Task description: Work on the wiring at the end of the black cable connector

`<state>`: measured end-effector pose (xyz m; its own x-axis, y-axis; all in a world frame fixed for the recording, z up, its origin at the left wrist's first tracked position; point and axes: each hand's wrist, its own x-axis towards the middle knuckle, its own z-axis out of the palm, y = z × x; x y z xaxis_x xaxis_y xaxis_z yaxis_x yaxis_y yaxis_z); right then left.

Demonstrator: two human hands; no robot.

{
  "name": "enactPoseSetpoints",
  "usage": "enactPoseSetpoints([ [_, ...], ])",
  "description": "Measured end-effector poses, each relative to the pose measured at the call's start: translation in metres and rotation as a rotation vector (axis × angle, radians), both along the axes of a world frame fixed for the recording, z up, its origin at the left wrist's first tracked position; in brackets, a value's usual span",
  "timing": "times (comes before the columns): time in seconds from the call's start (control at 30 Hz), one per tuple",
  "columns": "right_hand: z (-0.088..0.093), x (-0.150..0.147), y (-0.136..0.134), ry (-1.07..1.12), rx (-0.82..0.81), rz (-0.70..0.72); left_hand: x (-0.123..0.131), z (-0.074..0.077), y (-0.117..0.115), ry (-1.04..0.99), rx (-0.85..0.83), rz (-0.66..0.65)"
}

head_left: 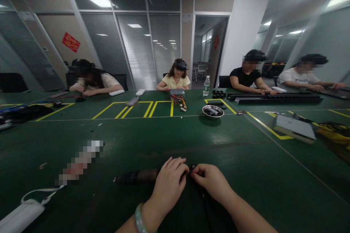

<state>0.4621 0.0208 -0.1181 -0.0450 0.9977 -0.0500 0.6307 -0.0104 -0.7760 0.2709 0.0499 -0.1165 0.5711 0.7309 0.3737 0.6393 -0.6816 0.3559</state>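
A dark electric screwdriver [140,176] lies across the green table in front of me, its metal tip pointing left. My left hand [172,174], a pale green bangle at its wrist, is wrapped over the right end of it. Close by on the right, my right hand [209,178] pinches the end of a dark cable [203,196] between thumb and forefinger. The fingertips of both hands almost meet where cable and screwdriver come together. That joint is mostly covered by my fingers, so I cannot tell whether the two are connected.
A white power bank-like block with a strap [23,214] lies at the lower left. Farther off on the green table [131,142] are a metal bowl [213,116] of dark parts, a power supply with coloured wires [177,95], a bottle [206,86] and a silver box [295,127]. Several people sit opposite.
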Motion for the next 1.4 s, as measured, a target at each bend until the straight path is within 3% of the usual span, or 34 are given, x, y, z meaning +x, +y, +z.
enactPoseSetpoints([
  [0.7,-0.004,0.001,-0.001,-0.005,0.017,-0.002,0.002,-0.002,0.001,0.02,-0.027,0.013],
  [1.4,-0.002,0.0,-0.006,-0.046,0.088,-0.001,-0.006,0.009,0.012,0.134,-0.077,-0.109],
])
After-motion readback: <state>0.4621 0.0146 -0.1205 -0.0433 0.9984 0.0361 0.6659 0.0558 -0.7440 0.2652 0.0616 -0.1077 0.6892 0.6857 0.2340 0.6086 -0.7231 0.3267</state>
